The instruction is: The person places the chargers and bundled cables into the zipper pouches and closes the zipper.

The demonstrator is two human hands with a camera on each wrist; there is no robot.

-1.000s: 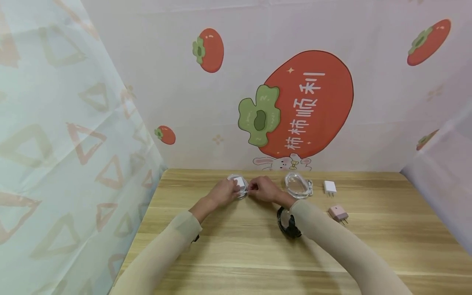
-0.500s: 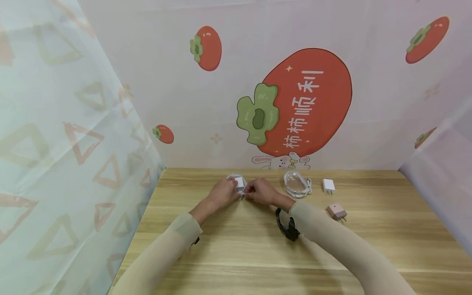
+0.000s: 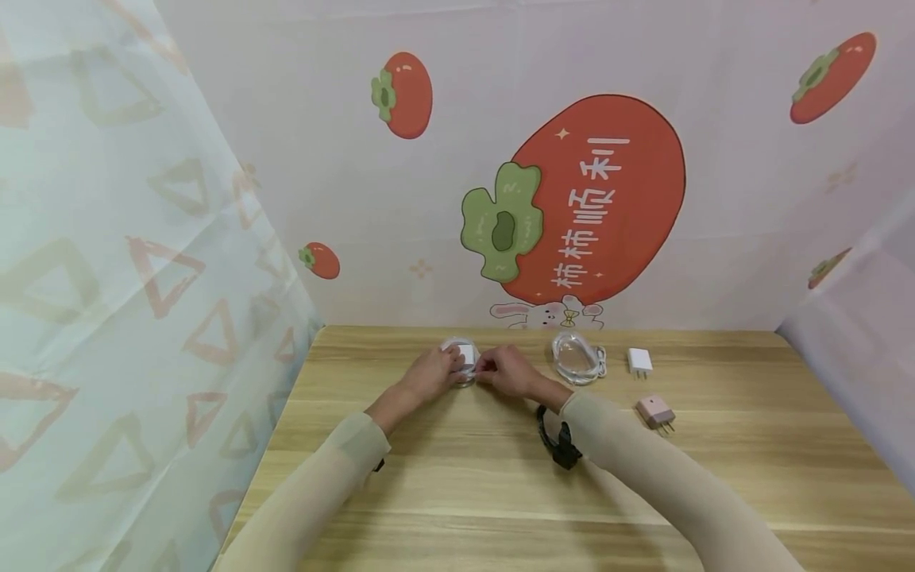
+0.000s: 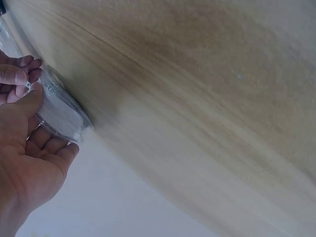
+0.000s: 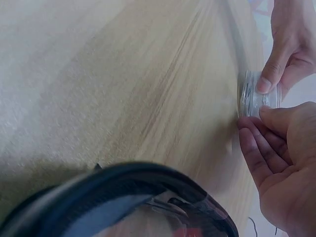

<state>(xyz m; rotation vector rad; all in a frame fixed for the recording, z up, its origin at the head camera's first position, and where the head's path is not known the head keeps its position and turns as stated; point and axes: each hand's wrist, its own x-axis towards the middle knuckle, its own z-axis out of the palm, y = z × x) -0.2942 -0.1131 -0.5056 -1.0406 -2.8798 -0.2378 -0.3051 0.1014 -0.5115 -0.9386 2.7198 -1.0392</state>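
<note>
On the wooden table (image 3: 457, 477), mid-far: both hands at a small clear packet holding a white charger and cable.

Nearest: black wrist strap (image 3: 557, 435) under right forearm. Beyond it, left hand (image 3: 427, 376) curled round the clear packet (image 3: 463, 357), thumb on its rim; right hand (image 3: 506, 371) pinching something small at the packet's right edge, likely a seal or cable end, too small to tell. Step judged: opening or unpacking; next calls for steady hold left, fine pull right. Further right: coiled cable bag (image 3: 574, 357), white plug (image 3: 639, 361), pink plug (image 3: 655, 411), well apart. Backdrop wall (image 3: 643, 262) close behind packet; open room toward the near edge and left.
</note>
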